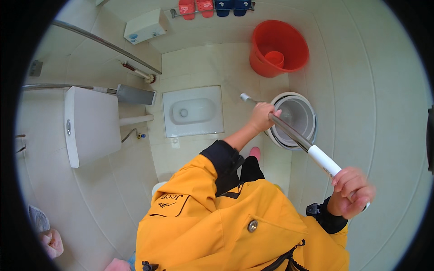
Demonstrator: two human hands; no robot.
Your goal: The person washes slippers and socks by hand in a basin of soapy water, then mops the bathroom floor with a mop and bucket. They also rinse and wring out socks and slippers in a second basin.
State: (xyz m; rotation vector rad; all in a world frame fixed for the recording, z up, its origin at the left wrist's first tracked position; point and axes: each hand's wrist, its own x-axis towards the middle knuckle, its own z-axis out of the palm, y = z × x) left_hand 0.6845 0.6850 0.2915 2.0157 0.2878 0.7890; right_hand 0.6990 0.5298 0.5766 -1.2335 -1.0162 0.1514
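Observation:
A metal pole with a white sleeve (293,132) runs slantwise from the room's middle to the lower right. My left hand (265,116) grips its metal shaft near the upper end, which has a white tip. Around the white sleeve at the lower end is my right hand (352,193), slightly blurred. Under the shaft stand nested round buckets (294,115), the inner one grey. A white squat toilet (193,111) is set in the tiled floor left of my left hand. Whether the pole carries a head cannot be told.
A red bucket (296,44) with a smaller red vessel inside stands by the far wall. Slippers (205,8) hang on a rack above. At left are a white cistern (93,125), a grey squeegee-like head (135,95) and a toilet brush (149,78). Tiled walls close in right and left.

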